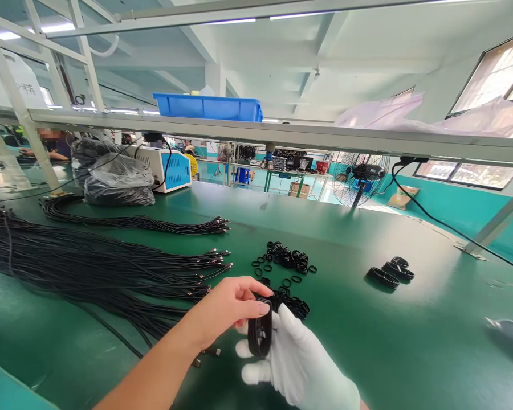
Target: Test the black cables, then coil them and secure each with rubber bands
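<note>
A coiled black cable (259,337) stands on edge between my two hands, just above the green table. My bare left hand (226,307) pinches the coil's top with thumb and forefinger. From the right, my white-gloved right hand (301,359) grips the same coil, some gloved fingertips showing behind and below it. Beyond my hands lie small black rings (293,259) in a loose pile, with another heap of rings (297,307) partly hidden behind my fingers. Long black cables (89,256) with metal plug ends stretch across the left, partly behind my left forearm.
Several finished-looking cable coils (385,277) rest on the green table (342,245) at right. Plastic-bagged black goods (119,179) and a blue-white machine (166,168) stand back left. A shelf (282,132) crosses overhead, bearing a blue bin (209,107). A fan (361,176) stands beyond.
</note>
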